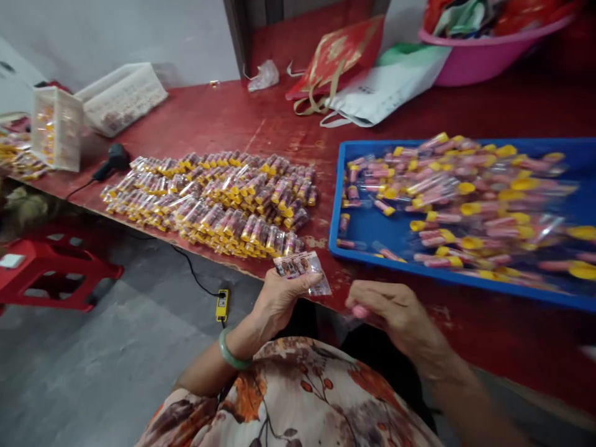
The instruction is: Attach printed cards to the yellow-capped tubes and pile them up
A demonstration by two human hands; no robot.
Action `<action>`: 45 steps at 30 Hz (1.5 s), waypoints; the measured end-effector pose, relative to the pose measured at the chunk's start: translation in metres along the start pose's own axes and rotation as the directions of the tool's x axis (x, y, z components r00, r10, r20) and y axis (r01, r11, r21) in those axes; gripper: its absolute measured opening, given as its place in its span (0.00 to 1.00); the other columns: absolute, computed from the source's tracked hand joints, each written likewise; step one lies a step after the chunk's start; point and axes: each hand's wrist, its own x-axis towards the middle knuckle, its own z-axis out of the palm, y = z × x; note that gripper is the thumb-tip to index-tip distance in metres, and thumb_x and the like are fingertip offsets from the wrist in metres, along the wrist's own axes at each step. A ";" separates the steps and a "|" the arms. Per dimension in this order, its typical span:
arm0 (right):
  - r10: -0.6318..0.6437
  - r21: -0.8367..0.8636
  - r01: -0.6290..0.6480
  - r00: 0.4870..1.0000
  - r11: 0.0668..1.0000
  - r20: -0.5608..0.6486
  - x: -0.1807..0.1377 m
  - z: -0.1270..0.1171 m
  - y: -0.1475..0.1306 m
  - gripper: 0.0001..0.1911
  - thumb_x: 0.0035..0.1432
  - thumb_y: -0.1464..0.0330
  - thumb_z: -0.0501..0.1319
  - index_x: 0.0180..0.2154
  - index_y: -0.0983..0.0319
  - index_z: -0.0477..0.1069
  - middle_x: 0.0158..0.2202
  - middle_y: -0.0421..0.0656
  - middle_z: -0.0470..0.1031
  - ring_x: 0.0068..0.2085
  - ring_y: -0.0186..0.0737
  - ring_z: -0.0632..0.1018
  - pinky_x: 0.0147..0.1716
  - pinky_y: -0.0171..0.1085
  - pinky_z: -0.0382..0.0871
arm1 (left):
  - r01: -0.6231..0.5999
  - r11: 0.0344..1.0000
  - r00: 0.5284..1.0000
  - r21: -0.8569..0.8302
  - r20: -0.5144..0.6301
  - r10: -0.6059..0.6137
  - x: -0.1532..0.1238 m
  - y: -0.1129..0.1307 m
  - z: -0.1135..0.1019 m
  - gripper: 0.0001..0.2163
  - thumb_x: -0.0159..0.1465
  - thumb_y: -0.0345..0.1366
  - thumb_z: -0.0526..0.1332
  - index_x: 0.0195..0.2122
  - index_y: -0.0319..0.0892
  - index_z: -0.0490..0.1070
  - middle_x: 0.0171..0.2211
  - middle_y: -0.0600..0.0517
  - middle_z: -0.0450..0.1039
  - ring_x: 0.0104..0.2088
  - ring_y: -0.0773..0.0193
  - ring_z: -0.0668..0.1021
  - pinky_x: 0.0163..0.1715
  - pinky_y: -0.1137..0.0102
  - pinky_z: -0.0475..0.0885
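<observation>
My left hand (279,298), with a green bangle at the wrist, is closed on a small clear packet of printed labels (302,268) at the near edge of the red table (233,118). My right hand (391,310) is pinched on a small pink tube (359,311), close to the left hand. Just beyond it a blue tray (367,230) holds several loose pink tubes with yellow caps (465,198). To the left lies a heap of bagged tubes (214,198).
White plastic baskets (88,112) and a black heat tool (114,158) sit at the table's left end. A red gift bag (335,62), white bag and pink basin (484,56) stand at the back. A red stool (51,273) and yellow switch (222,304) are on the floor.
</observation>
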 end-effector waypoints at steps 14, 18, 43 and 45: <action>-0.001 -0.102 -0.008 0.996 0.995 -0.087 0.004 0.016 0.003 0.14 0.50 0.59 0.66 0.23 0.63 0.74 0.23 0.40 0.70 0.27 0.34 0.69 0.26 0.32 0.62 | 0.103 0.994 0.993 0.028 0.062 -0.105 -0.009 -0.005 -0.007 0.16 0.44 0.33 0.76 0.34 0.38 0.77 0.30 0.51 0.78 0.29 0.63 0.78 0.32 0.67 0.77; 0.080 0.079 -0.072 0.992 0.994 -0.098 -0.005 0.005 0.014 0.16 0.50 0.55 0.68 0.30 0.62 0.76 0.24 0.40 0.69 0.23 0.31 0.67 0.20 0.31 0.59 | 0.036 0.999 0.999 0.002 -0.009 -0.036 -0.008 0.000 -0.013 0.18 0.42 0.32 0.76 0.33 0.36 0.77 0.29 0.51 0.78 0.26 0.64 0.77 0.28 0.69 0.76; -0.877 -0.785 0.542 0.481 0.300 -0.003 -0.041 0.031 0.012 0.20 0.56 0.78 0.64 0.51 0.63 0.69 0.41 0.47 0.74 0.40 0.39 0.76 0.38 0.37 0.75 | 0.041 0.988 0.996 -0.148 -0.077 -0.053 -0.016 -0.011 0.001 0.17 0.45 0.35 0.76 0.34 0.38 0.75 0.32 0.53 0.78 0.28 0.66 0.78 0.27 0.73 0.77; -0.885 -0.793 0.533 0.466 0.295 -0.016 -0.043 0.032 0.009 0.19 0.57 0.77 0.64 0.50 0.63 0.69 0.40 0.46 0.74 0.40 0.39 0.77 0.38 0.37 0.75 | 0.041 0.985 0.996 -0.168 -0.071 -0.053 -0.015 -0.011 0.001 0.17 0.46 0.35 0.76 0.35 0.37 0.76 0.32 0.52 0.78 0.28 0.67 0.78 0.27 0.74 0.77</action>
